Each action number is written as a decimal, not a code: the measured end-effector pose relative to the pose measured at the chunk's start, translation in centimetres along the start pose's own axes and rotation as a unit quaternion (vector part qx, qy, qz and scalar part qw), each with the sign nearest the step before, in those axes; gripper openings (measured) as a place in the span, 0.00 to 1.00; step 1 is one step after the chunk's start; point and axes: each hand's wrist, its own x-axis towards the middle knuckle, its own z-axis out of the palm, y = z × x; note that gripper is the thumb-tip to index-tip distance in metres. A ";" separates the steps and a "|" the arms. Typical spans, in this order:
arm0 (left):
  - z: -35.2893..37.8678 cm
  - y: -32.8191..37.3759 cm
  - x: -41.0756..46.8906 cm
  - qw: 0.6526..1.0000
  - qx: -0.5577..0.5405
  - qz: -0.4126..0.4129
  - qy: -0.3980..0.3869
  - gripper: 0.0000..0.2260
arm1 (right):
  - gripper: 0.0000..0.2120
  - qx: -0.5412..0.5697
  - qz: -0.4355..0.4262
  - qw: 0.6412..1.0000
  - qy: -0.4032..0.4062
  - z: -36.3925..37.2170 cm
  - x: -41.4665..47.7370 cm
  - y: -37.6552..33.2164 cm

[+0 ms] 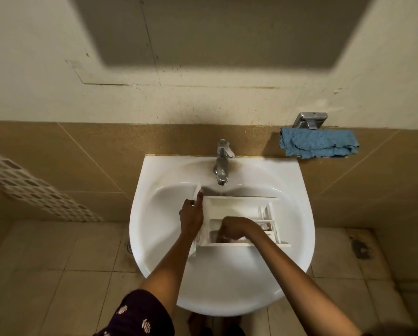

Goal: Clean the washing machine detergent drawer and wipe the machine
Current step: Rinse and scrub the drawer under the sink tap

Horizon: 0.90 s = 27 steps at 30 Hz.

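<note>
Step in hand, as judged: scrubbing out the detergent drawer; the machine wipe is not yet begun. The drawer lies across the bowl of the sink, just below the tap, compartments facing up. The left hand holds the drawer's front panel at its left end, grip closed on the panel with the forefinger laid along it. The right hand reaches down into the nearest compartment, fingers curled; whether its grip holds a pad or rag cannot be told (something pale shows under the knuckles, too blurred to name). The next move probably calls for working the remaining compartments, then rinsing under the tap, the left hand steadying the drawer. Count: one drawer, one sink, one tap, one blue cloth hanging just below a metal bracket on the wall, two hands
</note>
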 end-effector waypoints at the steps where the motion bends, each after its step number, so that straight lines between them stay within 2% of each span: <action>1: 0.0 0.0 0.0 1.000 0.000 -0.002 0.000 0.27 | 0.14 -0.036 0.014 0.999 0.002 0.1 -0.1 0.9; 5: 0.0 0.0 0.1 1.000 0.000 -0.003 0.001 0.27 | 0.15 -0.175 0.052 0.983 0.033 0.6 -0.6 2.1; 7: 0.0 0.0 0.0 1.000 0.000 -0.003 0.002 0.27 | 0.15 -0.156 0.002 0.987 0.049 1.8 -0.1 1.4; 9: 0.0 0.1 -0.1 1.000 -0.001 0.000 0.002 0.27 | 0.15 -0.092 -0.053 0.993 0.048 2.7 0.4 0.9; 11: 0.0 0.0 -0.1 1.000 -0.005 0.003 0.001 0.27 | 0.16 -0.065 -0.060 0.995 0.048 3.0 0.5 1.2; 13: 0.0 0.0 -0.2 1.000 -0.006 0.001 0.002 0.27 | 0.16 -0.074 -0.028 0.995 0.053 2.6 0.2 1.9; 16: -0.1 0.0 -0.2 1.000 -0.007 0.000 0.003 0.28 | 0.16 -0.116 0.070 0.987 0.091 1.5 -0.5 3.2; 17: -0.1 0.0 -0.1 1.000 -0.007 0.000 0.002 0.28 | 0.15 -0.079 0.070 0.990 0.089 0.9 -0.6 3.5; 19: -0.1 0.0 -0.1 1.000 -0.010 -0.003 0.002 0.28 | 0.10 0.125 0.022 0.988 0.086 -0.7 -0.4 3.9; 20: -0.1 0.1 -0.1 1.000 -0.013 -0.005 0.001 0.28 | 0.11 0.257 -0.001 0.960 0.109 -1.3 -0.1 4.0; 21: -0.1 0.1 -0.1 1.000 -0.016 -0.005 0.001 0.29 | 0.13 0.392 -0.018 0.909 0.138 -2.0 0.2 3.9; 22: -0.1 0.2 -0.1 1.000 -0.017 -0.005 0.000 0.28 | 0.15 0.522 -0.033 0.838 0.152 -2.6 0.6 3.6; 24: 0.0 0.1 -0.2 1.000 -0.016 -0.002 0.001 0.28 | 0.15 0.715 -0.065 0.686 0.116 -3.2 1.9 3.0; 25: 0.0 0.1 -0.2 1.000 -0.015 0.001 0.002 0.28 | 0.15 0.761 -0.068 0.639 0.091 -3.4 2.4 2.6; 27: 0.0 0.0 -0.1 1.000 -0.013 0.002 0.003 0.27 | 0.14 0.794 -0.066 0.601 0.069 -3.7 2.9 1.8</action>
